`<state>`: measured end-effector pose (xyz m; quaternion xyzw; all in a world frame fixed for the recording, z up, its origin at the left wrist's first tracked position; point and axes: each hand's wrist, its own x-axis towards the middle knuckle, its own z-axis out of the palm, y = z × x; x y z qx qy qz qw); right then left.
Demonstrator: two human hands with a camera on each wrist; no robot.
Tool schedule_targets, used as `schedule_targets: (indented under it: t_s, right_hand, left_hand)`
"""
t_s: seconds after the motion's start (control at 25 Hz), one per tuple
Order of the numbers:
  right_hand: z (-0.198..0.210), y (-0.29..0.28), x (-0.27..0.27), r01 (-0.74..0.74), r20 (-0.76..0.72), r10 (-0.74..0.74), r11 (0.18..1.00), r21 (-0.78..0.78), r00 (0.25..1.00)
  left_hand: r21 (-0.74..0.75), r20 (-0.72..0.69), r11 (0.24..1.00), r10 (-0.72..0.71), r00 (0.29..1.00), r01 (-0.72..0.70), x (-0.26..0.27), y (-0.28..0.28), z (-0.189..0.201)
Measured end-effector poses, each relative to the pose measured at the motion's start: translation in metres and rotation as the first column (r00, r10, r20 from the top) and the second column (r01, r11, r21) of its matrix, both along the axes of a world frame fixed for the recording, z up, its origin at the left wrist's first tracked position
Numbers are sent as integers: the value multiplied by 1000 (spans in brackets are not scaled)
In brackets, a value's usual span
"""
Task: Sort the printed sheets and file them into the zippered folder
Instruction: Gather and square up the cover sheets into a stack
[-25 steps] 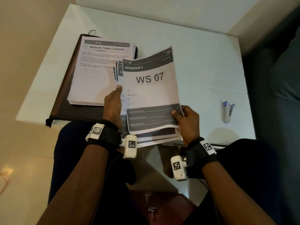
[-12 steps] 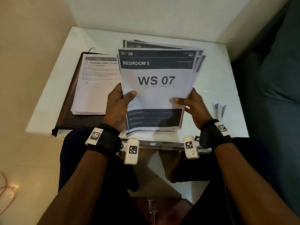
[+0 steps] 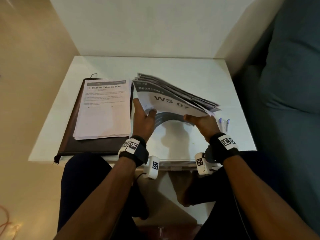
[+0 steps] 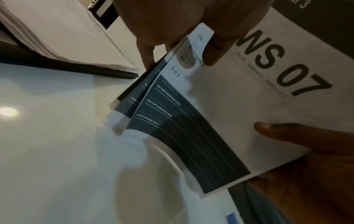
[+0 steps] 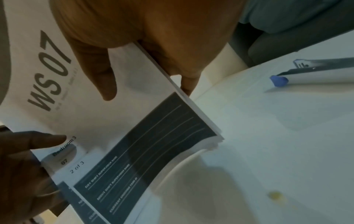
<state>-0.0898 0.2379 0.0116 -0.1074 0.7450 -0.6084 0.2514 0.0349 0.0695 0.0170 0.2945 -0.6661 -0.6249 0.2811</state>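
Sheets [image 3: 174,101], a thin floppy bundle, sag over the white table [image 3: 199,75] in the head view, so side edges look like the best hold; left hand [image 3: 144,118] and right hand [image 3: 201,124] clamp them, beside the stack [image 3: 103,110] lying on the dark folder [image 3: 69,135]. Left wrist view: thumb on top, fingers curled beneath the left edge. Right wrist view: thumb pressing the "WS 07" page, fingers wrapped under; paper looks light and slippery.
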Motion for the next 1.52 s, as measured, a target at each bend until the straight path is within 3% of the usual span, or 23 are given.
schedule_targets:
  t_s: [0.2, 0.76, 1.04, 1.2, 1.32, 1.52]
  right_hand:
    - [5, -7, -1, -26, -209, -7, 988, -154, 978]
    - [-13, -5, 1, 60, -114, -79, 986, -156, 990]
    - [-3, 3, -1, -4, -150, -18, 989, -151, 989]
    - [16, 3, -1, -28, -291, -52, 965, -263, 955]
    - [26, -5, 0, 51, -306, -120, 973, -225, 944]
    - [31, -10, -3, 123, -277, -179, 970, -208, 944]
  left_hand:
    - [37, -29, 996, 84, 996, -83, -7, -3, -9]
    - [160, 74, 987, -30, 997, 18, -4, 6, -26]
    - [54, -104, 998, 16, 994, -11, -11, -23, 24]
    - [-32, -108, 999, -2, 994, -1, -18, -15, 35]
    - [-110, -70, 993, -53, 996, 45, -23, 1, 34]
    - [-108, -94, 993, 38, 995, -48, -31, 2, 39]
